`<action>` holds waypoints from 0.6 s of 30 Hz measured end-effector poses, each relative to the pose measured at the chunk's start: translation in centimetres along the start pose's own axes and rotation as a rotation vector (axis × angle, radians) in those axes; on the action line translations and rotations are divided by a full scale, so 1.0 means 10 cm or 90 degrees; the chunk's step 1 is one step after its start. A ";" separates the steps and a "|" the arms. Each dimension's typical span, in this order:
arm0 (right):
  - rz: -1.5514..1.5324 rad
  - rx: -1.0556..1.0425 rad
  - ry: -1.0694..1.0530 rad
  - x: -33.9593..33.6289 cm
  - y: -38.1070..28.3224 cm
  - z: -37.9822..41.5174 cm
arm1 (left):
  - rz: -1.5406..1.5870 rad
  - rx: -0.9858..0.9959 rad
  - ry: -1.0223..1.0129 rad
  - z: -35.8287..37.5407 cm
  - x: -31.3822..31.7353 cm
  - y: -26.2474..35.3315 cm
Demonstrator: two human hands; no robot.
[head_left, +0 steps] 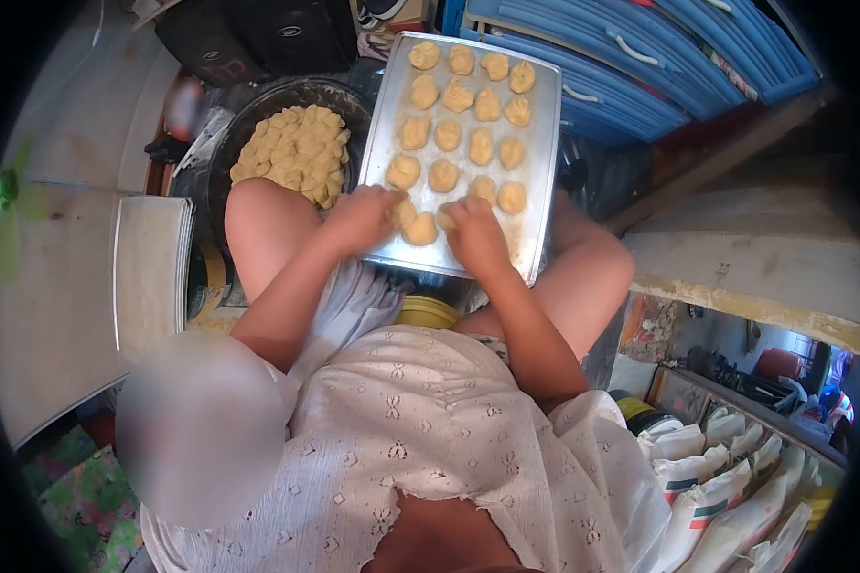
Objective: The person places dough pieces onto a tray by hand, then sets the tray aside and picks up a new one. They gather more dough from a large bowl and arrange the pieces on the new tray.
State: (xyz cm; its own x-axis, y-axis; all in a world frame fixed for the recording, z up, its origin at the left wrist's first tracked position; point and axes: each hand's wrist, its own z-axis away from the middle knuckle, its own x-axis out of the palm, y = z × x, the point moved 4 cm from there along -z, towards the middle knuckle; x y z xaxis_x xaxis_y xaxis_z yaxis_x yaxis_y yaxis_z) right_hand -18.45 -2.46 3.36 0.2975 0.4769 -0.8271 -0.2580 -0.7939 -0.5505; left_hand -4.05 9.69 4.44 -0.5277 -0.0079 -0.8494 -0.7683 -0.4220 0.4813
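Both hands (361,222) (478,239) pinch dough lumps (403,214) over a metal tray (543,115), a dark basin (243,119) and blue drawers (583,62) nearby

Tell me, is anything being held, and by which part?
The left hand touches the left side of a yellow, roundish dough lump; the right hand, the right side of another yellow dough lump. Whether either is gripped can't be told.
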 end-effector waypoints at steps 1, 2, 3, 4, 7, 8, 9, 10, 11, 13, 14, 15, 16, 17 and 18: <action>0.004 0.028 0.015 -0.05 0.01 0.02 | -0.001 0.001 0.003 0.06 0.01 0.01; 0.005 0.028 0.016 -0.10 0.00 0.05 | 0.002 -0.003 0.010 0.11 0.02 0.03; -0.009 0.074 0.063 -0.20 0.02 0.08 | 0.003 -0.006 0.017 0.15 0.01 0.06; -0.022 0.117 0.109 -0.29 0.06 0.10 | 0.003 -0.005 0.020 0.15 0.04 0.06; -0.008 0.200 0.156 -0.42 0.18 0.26 | -0.085 0.075 0.132 0.13 0.11 0.11; 0.012 0.259 0.148 -0.44 0.25 0.32 | -0.081 0.076 0.136 0.13 0.13 0.11; 0.056 0.277 0.103 -0.41 0.28 0.36 | -0.077 0.095 0.119 0.13 0.16 0.13; 0.059 0.281 0.104 -0.40 0.30 0.41 | -0.072 0.115 0.099 0.12 0.20 0.15; 0.130 0.247 0.097 -0.40 0.30 0.43 | -0.071 0.120 0.100 0.09 0.22 0.17; 0.201 0.212 0.090 -0.38 0.22 0.40 | -0.080 0.122 0.079 0.03 0.27 0.19; 0.136 0.143 0.090 -0.32 0.13 0.36 | -0.081 0.124 0.078 0.01 0.32 0.22; 0.071 0.074 0.091 -0.26 0.02 0.33 | -0.043 0.134 0.085 -0.02 0.38 0.27; 0.072 0.075 0.092 -0.19 -0.06 0.32 | -0.004 0.144 0.092 -0.05 0.43 0.32; 0.075 0.061 0.055 -0.10 -0.16 0.31 | 0.060 0.149 0.141 -0.05 0.47 0.36; 0.078 0.047 0.019 -0.06 -0.21 0.30 | 0.060 0.150 0.142 -0.08 0.52 0.35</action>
State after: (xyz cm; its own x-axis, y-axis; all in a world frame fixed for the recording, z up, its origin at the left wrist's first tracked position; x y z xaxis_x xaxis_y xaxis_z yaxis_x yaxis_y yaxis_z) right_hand -20.83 0.06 4.66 0.2861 0.3658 -0.8856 -0.3603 -0.8154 -0.4532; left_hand -9.20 7.45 1.55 -0.5277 -0.2464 -0.8129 -0.7965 -0.1889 0.5743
